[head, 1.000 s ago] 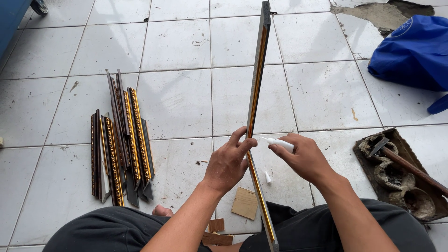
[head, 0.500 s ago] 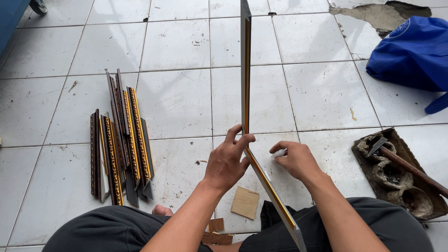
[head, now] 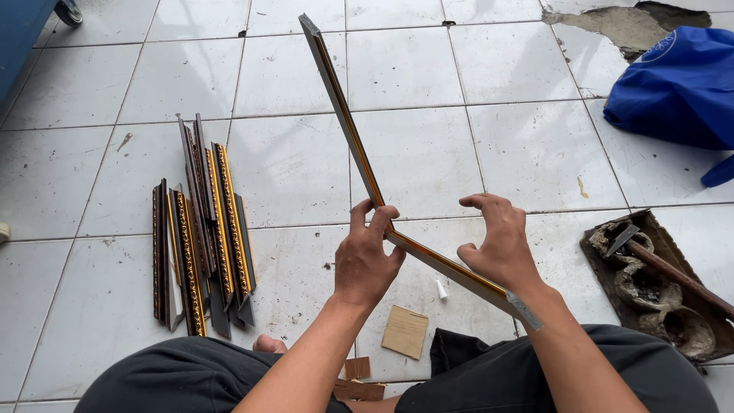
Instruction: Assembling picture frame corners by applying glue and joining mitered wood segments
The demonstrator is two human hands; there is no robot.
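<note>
White tile floor [head: 290, 168] | two joined frame strips [head: 348, 130] | left hand [head: 367, 256] grip pinching joint | right hand [head: 501, 245] open

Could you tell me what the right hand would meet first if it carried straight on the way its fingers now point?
The right hand points left toward the frame strip's corner joint, then the left hand pinching it; depth is unclear.

The right hand [head: 501, 248] hides part of the frame moulding [head: 428, 256].
</note>
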